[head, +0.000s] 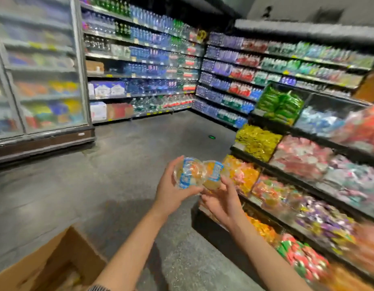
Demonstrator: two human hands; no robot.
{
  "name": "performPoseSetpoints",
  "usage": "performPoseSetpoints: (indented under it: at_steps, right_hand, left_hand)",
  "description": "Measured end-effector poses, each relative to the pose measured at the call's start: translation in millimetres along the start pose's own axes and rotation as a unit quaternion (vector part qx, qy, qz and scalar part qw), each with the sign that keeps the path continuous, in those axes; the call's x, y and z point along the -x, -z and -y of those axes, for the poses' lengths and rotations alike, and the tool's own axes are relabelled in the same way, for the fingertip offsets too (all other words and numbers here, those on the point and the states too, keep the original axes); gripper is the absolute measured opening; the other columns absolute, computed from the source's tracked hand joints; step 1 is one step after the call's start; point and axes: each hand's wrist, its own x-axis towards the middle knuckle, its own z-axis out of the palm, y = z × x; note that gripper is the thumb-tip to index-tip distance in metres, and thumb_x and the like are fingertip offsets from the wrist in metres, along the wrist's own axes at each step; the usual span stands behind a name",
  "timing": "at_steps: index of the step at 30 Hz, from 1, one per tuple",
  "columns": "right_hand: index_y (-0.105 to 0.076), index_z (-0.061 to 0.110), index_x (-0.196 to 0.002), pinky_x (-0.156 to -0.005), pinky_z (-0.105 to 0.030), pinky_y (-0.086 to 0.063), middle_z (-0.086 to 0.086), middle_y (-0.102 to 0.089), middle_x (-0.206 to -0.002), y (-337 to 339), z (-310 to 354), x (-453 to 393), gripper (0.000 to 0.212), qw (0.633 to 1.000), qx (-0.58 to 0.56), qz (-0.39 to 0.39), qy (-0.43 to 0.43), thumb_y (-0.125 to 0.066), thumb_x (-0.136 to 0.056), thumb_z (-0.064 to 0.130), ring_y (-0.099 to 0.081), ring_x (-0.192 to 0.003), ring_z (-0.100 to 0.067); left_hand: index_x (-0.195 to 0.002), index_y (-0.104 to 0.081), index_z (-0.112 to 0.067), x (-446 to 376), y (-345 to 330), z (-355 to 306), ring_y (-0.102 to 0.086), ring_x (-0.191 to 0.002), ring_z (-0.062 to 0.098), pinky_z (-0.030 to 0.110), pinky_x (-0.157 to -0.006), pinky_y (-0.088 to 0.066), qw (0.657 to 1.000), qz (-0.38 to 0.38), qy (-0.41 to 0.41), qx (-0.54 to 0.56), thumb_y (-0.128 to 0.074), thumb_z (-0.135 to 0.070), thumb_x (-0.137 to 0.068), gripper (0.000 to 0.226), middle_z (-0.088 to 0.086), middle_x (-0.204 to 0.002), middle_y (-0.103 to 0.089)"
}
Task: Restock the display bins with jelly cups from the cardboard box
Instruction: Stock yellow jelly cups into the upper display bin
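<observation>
Hands (198, 190) gripping 2 blurred jelly cups (199, 175), cardboard box (55, 267) cropped

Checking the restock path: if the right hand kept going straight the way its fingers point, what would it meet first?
Likely the bin of orange candy just beyond the jelly cup that the right hand holds; blur leaves depth uncertain.

I see bare grey floor (123, 164) stretching left and ahead of the display bins (303, 164), so that side is free for passing. The bins wall off the right, stacked in tiers and already heaped with packets. Left of the bins and nearest me, the cardboard box (45, 265) blocks the low corner.
</observation>
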Motion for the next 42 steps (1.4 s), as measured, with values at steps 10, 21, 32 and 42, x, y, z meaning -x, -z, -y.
performPoseSetpoints:
  at_steps: [10,21,32,42]
  right_hand:
    - [-0.067,0.002,-0.095,-0.063,-0.034,-0.059,-0.017,-0.072,-0.09,237,210,97,0.049,0.969,0.004,-0.203,0.141,-0.077,-0.054,0.027,-0.07,-0.074,-0.026]
    - [-0.062,0.005,-0.116,-0.069,-0.034,-0.048,-0.018,-0.07,-0.098,417,333,197,0.042,0.901,0.025,-0.416,0.123,-0.068,-0.082,0.03,-0.067,-0.074,-0.028]
    - [-0.058,0.003,-0.115,-0.055,-0.042,-0.058,-0.022,-0.069,-0.095,555,432,187,0.032,0.858,-0.027,-0.501,0.111,-0.058,-0.09,0.023,-0.071,-0.067,-0.031]
    - [-0.057,0.001,-0.115,-0.058,-0.041,-0.059,-0.02,-0.065,-0.095,641,542,129,0.028,0.837,-0.044,-0.523,0.155,-0.058,-0.093,0.019,-0.066,-0.079,-0.03]
  left_hand:
    - [-0.104,-0.048,-0.024,-39,-300,41,-0.065,-0.091,0.009,0.02,-0.078,-0.052,0.976,0.205,0.058,0.033,-0.091,-0.009,-0.048,0.072,-0.002,-0.102,-0.066]
    - [-0.114,-0.057,-0.023,-27,-563,77,-0.07,-0.083,0.01,0.031,-0.066,-0.06,0.901,0.341,0.206,0.171,-0.059,-0.01,-0.09,0.028,0.003,-0.115,-0.061]
    - [-0.111,-0.053,-0.01,-100,-733,162,-0.062,-0.104,0.035,0.037,-0.061,-0.06,0.871,0.349,0.289,0.188,-0.055,-0.012,-0.093,0.018,0.018,-0.124,-0.055]
    - [-0.123,-0.053,-0.017,-190,-862,211,-0.06,-0.114,0.026,0.033,-0.075,-0.058,0.869,0.362,0.264,0.208,-0.045,-0.009,-0.097,0.028,0.01,-0.129,-0.058]
